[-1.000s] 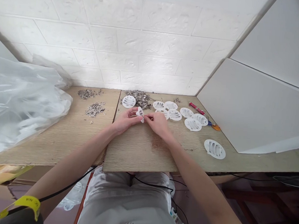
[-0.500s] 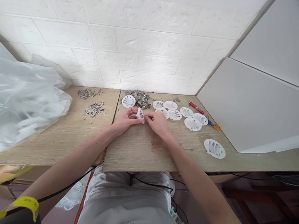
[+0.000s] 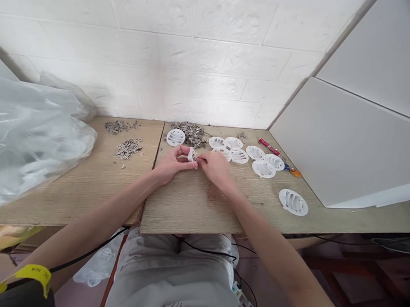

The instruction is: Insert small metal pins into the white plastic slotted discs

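My left hand (image 3: pixel 171 165) grips a white round slotted plastic plate (image 3: pixel 192 155) by its edges, thumb below and fingers above, tilted up on its side over the wooden table. Against the plate's right side, my right hand (image 3: pixel 215 166) is closed in a pinch; whatever its fingertips hold is too small and hidden to make out. Just behind the hands is a heap of small grey metal pieces (image 3: pixel 194 136). Another slotted plate (image 3: pixel 175 137) lies at that heap's left edge. Several more plates (image 3: pixel 239 156) lie right of my right hand, some overlapping.
Two smaller piles of metal pieces (image 3: pixel 128 148) lie on the left table section. A large clear plastic bag (image 3: pixel 31 144) covers the far left. On the right are a red tool (image 3: pixel 269 146), an orange-and-blue handled tool (image 3: pixel 295 172), a single plate (image 3: pixel 293 202) and white panels (image 3: pixel 368 147).
The hands stay nearly in place, with the plate turned slightly more edge-on. My right fingertips have shifted a little at its side. The whole view has moved slightly.
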`<state>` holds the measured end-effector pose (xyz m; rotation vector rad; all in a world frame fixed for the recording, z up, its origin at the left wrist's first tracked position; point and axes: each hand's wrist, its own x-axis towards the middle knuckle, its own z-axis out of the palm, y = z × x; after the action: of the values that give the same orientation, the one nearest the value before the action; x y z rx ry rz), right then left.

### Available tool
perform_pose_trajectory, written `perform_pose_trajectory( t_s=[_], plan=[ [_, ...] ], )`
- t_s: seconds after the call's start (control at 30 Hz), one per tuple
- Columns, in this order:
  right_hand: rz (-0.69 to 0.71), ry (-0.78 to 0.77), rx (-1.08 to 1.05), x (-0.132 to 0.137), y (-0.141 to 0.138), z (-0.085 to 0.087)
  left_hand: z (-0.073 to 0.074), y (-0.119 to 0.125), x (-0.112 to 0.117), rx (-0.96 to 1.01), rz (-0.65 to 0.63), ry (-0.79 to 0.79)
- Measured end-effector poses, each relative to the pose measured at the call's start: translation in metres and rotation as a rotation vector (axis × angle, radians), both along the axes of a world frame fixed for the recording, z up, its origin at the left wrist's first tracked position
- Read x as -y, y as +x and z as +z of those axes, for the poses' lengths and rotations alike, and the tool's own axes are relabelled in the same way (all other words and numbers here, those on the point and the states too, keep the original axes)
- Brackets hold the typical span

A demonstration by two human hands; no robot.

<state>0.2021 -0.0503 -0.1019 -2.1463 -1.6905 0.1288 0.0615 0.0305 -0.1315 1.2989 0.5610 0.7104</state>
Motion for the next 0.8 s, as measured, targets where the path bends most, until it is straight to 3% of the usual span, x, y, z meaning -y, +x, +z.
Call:
perform_pose_trajectory(
  t_s=[0.33,0.43,0.63,0.8],
  plan=[
    [0.032,-0.026,0.115,0.003,-0.004,0.002,-0.001,-0.002,-0.002,0.01,-0.036,-0.047],
    [0.062,0.073,-0.053,0.001,0.003,-0.002,-0.002,-0.001,-0.004,0.062,-0.028,-0.07],
    [0.032,0.203,-0.687,-0.006,0.025,-0.008,-0.002,0.001,-0.009,0.231,-0.123,-0.132],
    [0.043,0.26,-0.619,-0.006,0.026,-0.009,-0.002,-0.001,-0.01,0.219,-0.162,-0.185]
  ],
)
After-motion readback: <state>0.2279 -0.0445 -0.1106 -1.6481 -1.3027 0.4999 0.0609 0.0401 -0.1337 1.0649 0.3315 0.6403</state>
